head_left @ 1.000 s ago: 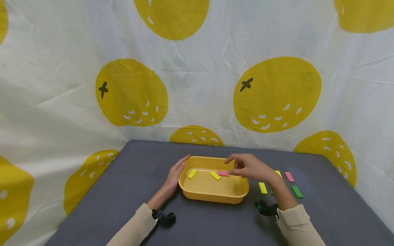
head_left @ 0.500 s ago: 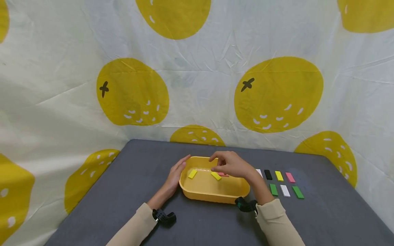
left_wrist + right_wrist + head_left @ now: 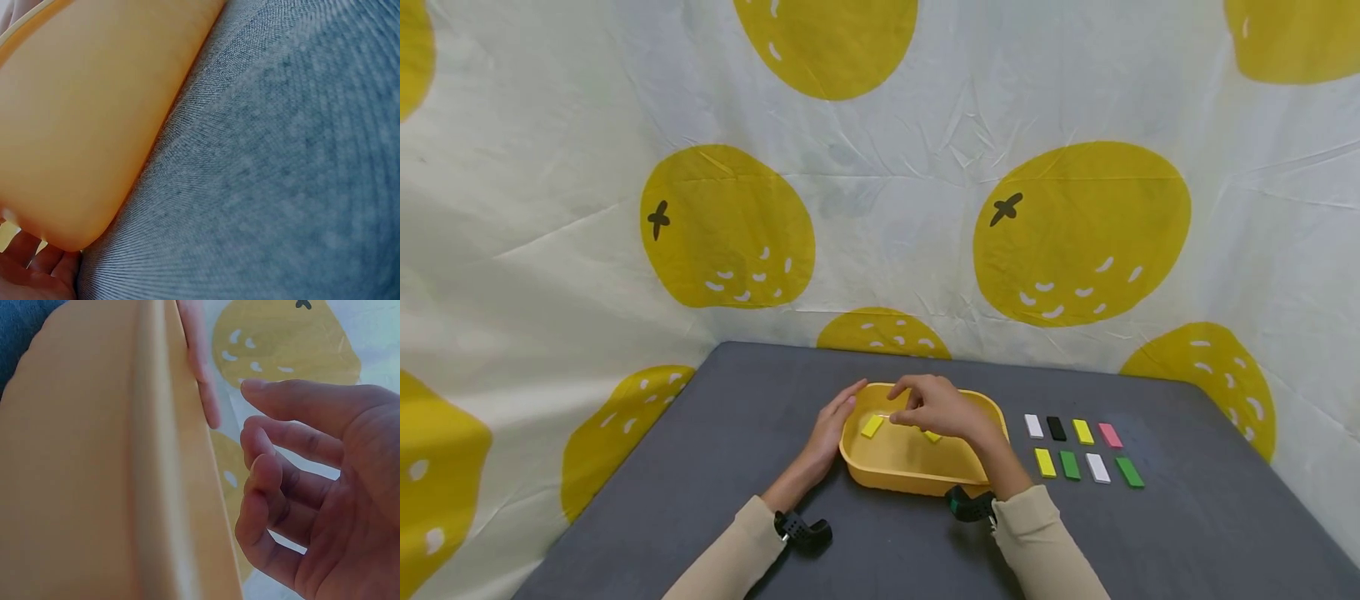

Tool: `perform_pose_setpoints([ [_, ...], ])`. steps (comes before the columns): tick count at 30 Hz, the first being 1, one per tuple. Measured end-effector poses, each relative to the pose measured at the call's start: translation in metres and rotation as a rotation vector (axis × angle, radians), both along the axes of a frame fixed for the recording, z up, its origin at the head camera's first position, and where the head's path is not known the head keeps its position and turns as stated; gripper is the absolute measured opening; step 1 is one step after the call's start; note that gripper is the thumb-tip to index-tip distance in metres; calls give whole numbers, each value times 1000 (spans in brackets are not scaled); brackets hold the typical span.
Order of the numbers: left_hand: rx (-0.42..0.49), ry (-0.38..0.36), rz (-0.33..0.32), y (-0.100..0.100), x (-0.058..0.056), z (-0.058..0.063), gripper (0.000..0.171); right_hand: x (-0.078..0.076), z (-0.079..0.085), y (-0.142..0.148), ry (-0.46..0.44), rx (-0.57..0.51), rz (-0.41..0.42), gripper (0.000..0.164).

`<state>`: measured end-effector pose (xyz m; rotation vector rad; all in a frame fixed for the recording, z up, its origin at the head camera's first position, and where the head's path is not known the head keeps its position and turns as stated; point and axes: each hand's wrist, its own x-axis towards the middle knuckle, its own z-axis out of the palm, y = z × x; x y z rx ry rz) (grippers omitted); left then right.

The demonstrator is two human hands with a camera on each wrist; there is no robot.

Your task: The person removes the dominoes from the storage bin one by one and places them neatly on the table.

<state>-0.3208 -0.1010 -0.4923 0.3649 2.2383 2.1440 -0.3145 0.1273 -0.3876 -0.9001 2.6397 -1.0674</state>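
Observation:
A yellow plastic basin stands on the grey table. My left hand rests against its left end, fingers straight along the wall; in the left wrist view, fingertips touch the basin's wall. Over the basin hovers my right hand, fingers loosely bent. The right wrist view shows nothing between the thumb and fingers of this hand. Inside the basin lie a yellow block and another yellow block, partly covered by the right hand.
Right of the basin, flat blocks lie in two rows: white, black, yellow and pink behind; yellow, green, white and green in front. A patterned cloth hangs behind the table.
My right hand has moved left across the basin, uncovering the blocks on the right. The pink block in the basin is now hidden behind it. My left hand stays at the basin's end.

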Motion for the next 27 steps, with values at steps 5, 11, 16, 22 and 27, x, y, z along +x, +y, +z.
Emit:
perform_pose_setpoints([
  [5, 6, -1, -7, -1, 0, -2, 47, -3, -5, -9, -22, -6, -32, 34],
  [11, 11, 9, -11, -1, -1, -2, 47, -8, -13, -18, -73, -10, -68, 40],
  [16, 6, 19, -13, -1, 0, -1, 47, -10, -25, -25, -84, -1, -94, 40],
  [22, -9, 23, -12, 0, -1, -1, 49, -11, -32, -35, -62, 6, -171, 37],
  [27, -1, 32, -15, -1, -1, 0, 49, -9, -33, -44, -28, 63, -240, 42],
])
